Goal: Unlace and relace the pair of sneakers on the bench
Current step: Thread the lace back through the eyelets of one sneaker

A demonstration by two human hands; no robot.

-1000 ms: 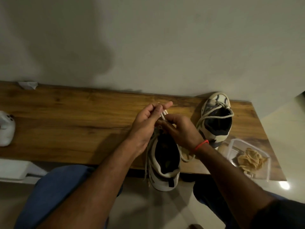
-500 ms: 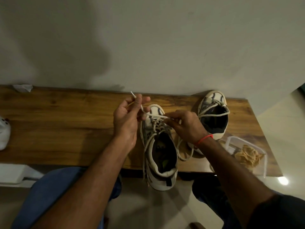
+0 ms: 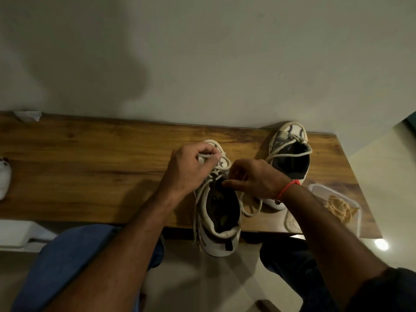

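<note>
A white sneaker [image 3: 221, 242] lies toe-away on the wooden bench [image 3: 90, 167], its heel hanging over the front edge. My left hand [image 3: 189, 170] is curled over the toe end and pinches a white lace [image 3: 206, 156]. My right hand [image 3: 254, 179] pinches the lace crossings at the tongue, thumb pointing left. Loose lace loops [image 3: 252, 210] trail to the right of this shoe. The second sneaker [image 3: 290, 152] stands further right near the wall, loosely laced, partly behind my right wrist.
A clear plastic tub [image 3: 358, 212] with tan strands sits at the bench's right end. A white object [image 3: 4, 176] lies at the left edge, a paper scrap [image 3: 28, 114] by the wall. My knees are below the bench front.
My left hand has come down from its raised pull onto the shoe's toe. My right hand moved slightly toward the tongue. The shoe stays in place.
</note>
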